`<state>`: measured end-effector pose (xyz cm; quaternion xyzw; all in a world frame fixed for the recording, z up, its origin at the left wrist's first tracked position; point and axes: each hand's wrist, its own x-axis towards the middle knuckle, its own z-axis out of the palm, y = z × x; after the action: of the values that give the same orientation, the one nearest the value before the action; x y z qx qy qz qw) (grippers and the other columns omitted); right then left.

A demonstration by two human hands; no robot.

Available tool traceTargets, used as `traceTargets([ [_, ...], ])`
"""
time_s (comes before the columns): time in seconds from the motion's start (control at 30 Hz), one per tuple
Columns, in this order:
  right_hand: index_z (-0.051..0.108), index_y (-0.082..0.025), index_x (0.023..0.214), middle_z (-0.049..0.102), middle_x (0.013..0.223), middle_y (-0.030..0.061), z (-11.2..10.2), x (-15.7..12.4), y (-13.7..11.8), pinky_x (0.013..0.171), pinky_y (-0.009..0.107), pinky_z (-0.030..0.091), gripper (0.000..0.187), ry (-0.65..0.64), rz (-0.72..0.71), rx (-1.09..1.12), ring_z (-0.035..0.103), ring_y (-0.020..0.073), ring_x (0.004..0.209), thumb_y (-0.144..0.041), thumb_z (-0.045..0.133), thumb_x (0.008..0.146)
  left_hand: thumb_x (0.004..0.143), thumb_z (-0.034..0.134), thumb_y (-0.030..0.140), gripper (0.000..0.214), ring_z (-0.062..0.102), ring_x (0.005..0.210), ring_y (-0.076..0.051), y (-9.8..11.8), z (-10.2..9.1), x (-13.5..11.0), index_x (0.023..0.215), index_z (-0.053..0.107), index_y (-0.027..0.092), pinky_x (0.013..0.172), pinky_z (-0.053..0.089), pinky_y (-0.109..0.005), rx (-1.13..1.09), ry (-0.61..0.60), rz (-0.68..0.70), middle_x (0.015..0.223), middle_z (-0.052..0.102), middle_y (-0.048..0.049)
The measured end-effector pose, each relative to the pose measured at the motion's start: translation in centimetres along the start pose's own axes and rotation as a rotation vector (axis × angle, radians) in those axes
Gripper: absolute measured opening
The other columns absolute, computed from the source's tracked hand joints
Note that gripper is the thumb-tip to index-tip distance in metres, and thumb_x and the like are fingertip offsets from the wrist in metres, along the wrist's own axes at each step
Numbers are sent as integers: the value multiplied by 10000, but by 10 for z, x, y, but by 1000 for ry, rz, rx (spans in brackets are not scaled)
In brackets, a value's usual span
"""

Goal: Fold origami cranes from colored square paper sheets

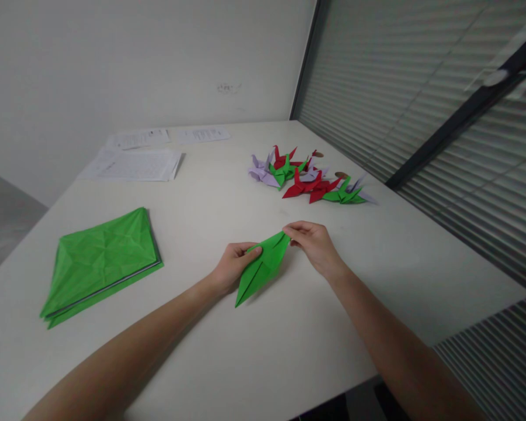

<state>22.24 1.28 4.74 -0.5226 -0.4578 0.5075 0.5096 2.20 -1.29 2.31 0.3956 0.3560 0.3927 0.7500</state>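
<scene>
A piece of green origami paper (267,264), folded into a long diamond with a slit down its lower part, is held over the middle of the table. My left hand (235,264) grips its left side, thumb on top and the other fingers mostly hidden. At the upper right tip of the diamond, my right hand (313,244) pinches the paper between thumb and fingers. The diamond's lower point hangs toward me, free of both hands.
Several folded paper cranes (305,182) in red, green and lilac cluster at the back right. Creased green paper sheets (105,251) lie stacked at left. Printed papers (131,165) rest at the back left of the white table (210,210). Window blinds (390,76) border the right.
</scene>
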Motion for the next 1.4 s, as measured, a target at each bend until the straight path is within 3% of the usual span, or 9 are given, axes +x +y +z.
traceTargets([
  [0.43, 743, -198, 688, 693, 694, 21, 0, 0, 0, 602, 263, 425, 237, 19, 42, 46, 586, 127, 648, -392, 829, 581, 682, 803, 460, 457, 648, 636, -160, -1, -3, 1, 952, 751, 95, 643, 490, -260, -5, -56, -17, 743, 730, -81],
  [0.63, 717, -186, 683, 670, 667, 6, 3, -1, 1, 601, 253, 426, 262, 5, 42, 69, 572, 114, 629, -400, 828, 580, 681, 788, 492, 456, 629, 602, -155, 0, -1, 1, 911, 755, 100, 607, 478, -264, 72, 65, 29, 724, 725, -76],
  [0.77, 722, -189, 764, 681, 715, 8, 9, -7, 1, 594, 255, 442, 301, -88, 77, 53, 592, 124, 645, -440, 804, 620, 689, 770, 516, 452, 604, 574, -141, -1, -1, 1, 888, 760, 110, 565, 461, -255, 159, 135, 48, 721, 724, -64],
  [0.9, 715, -172, 751, 676, 679, 7, 14, -12, 3, 630, 279, 469, 328, -185, 95, 11, 595, 131, 630, -447, 820, 606, 709, 748, 524, 451, 592, 566, -138, -4, -1, 1, 884, 763, 108, 547, 444, -250, 207, 118, 58, 711, 718, -63],
  [1.13, 719, -162, 677, 689, 666, 24, 13, -11, 4, 674, 309, 481, 326, -142, 122, 6, 608, 145, 635, -444, 843, 568, 726, 749, 497, 432, 577, 538, -126, -6, -2, 1, 883, 764, 95, 540, 431, -246, 116, 14, 28, 681, 703, -65],
  [1.4, 744, -175, 681, 699, 716, 42, 3, -4, 2, 638, 284, 441, 316, -56, 144, -28, 602, 145, 675, -465, 824, 585, 709, 761, 498, 425, 592, 557, -135, -5, -4, 1, 859, 767, 101, 544, 439, -248, 120, 52, 27, 705, 712, -72],
])
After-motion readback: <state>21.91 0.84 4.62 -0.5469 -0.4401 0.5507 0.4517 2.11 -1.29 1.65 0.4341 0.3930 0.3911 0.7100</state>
